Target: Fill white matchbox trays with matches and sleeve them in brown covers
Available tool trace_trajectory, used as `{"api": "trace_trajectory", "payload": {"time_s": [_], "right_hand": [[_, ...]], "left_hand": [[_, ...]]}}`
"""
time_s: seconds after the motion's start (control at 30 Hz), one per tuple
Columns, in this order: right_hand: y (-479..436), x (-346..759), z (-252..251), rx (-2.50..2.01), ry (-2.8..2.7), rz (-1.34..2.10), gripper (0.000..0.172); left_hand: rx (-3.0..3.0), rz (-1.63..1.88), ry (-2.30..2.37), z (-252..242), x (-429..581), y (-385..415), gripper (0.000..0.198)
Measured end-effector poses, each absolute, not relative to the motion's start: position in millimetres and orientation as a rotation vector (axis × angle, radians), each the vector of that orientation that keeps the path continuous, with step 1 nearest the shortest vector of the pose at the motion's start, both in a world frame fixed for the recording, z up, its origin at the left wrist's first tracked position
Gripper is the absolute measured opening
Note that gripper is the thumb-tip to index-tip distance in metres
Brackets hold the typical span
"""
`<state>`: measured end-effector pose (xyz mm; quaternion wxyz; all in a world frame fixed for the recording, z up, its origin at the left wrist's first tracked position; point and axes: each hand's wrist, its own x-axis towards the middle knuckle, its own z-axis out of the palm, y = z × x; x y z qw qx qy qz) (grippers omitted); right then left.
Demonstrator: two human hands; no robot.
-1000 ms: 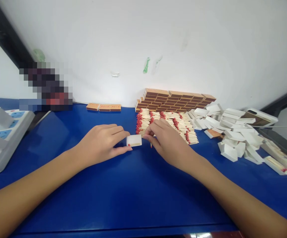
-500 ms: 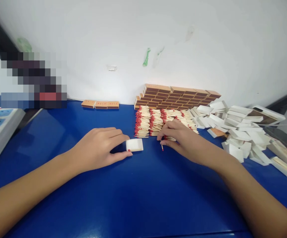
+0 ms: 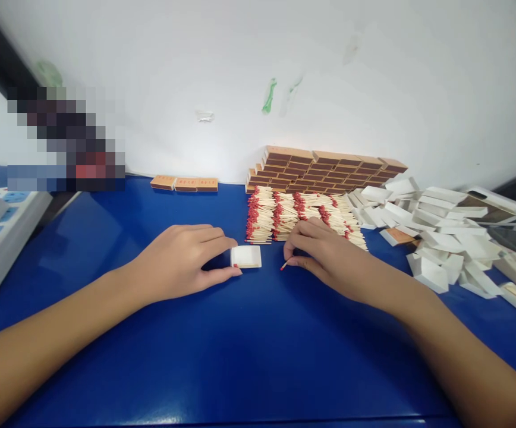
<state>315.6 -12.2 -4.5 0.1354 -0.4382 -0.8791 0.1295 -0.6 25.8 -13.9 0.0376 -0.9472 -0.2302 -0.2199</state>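
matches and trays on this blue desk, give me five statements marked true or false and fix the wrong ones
1. The left hand grips the white tray. True.
2. That tray is packed full. False: most of its floor shows bare.
3. The right hand holds a match. True.
4. The box stack stands behind the match pile. True.
5. The tray heap lies left of the match pile. False: it lies to the right.

Single head-worn cam; faces forward and down at close range; left hand [image 3: 186, 258] and right hand [image 3: 324, 252] mid-frame; blue tabletop [image 3: 204, 362] fills the bottom, white wall [image 3: 160, 53] the top
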Motion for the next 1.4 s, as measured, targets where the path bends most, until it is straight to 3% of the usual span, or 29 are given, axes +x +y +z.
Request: {"api": "trace_trajectory", "payload": {"time_s": [0.27, 0.67, 0.87, 1.07, 1.4], "right_hand": [[-26, 281, 5, -1.136, -2.271, 0.168, 0.013], [-28, 256, -20, -1.025, -2.407, -0.024, 0.018], [-32, 250, -22, -1.041, -2.447, -0.054, 0.02], [-29, 263, -21, -1.047, -2.272, 0.129, 0.01], [-6, 279, -34, -1.17, -2.331, -0.022, 0.008]], "left_hand": [[-2.828, -0.721, -0.682, -11, 2, 20, 0.029], [-2.904, -0.773, -0.645, -17, 6, 16, 0.027], [-2.919, -0.798, -0.658, -16, 7, 15, 0.027], [-2.922, -0.791, -0.634, -18, 6, 16, 0.028], [-2.916, -0.77, -0.637, -16, 7, 15, 0.027]]}}
